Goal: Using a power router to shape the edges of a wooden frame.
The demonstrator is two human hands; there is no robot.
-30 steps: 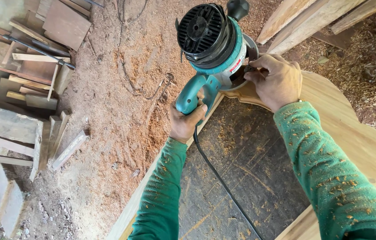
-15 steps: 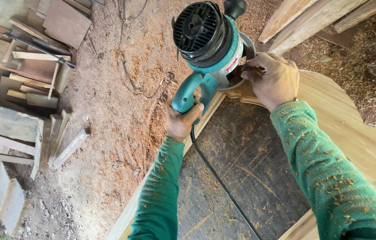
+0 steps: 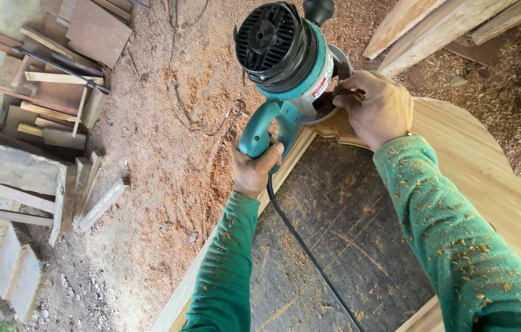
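Observation:
A teal and black electric router [image 3: 285, 58] stands on the top corner of a pale wooden frame [image 3: 488, 166]. My left hand [image 3: 255, 169] grips the router's teal D-handle. My right hand [image 3: 376, 107] is closed over the router's base on its right side, where the frame's curved inner edge [image 3: 334, 132] shows. A black power cord [image 3: 310, 252] runs down from the handle across the dark panel [image 3: 340, 246] inside the frame. Both my sleeves are green and speckled with wood chips.
The ground to the left is covered in sawdust [image 3: 162, 160]. Scrap boards and offcuts [image 3: 51, 110] lie at the far left beside a rough wooden bench [image 3: 14, 178]. Planks [image 3: 433, 31] lean at the top right, with shavings [image 3: 513, 80] beneath them.
The router and both hands have shifted slightly to the left and up along the frame's corner. Grips on it are unchanged.

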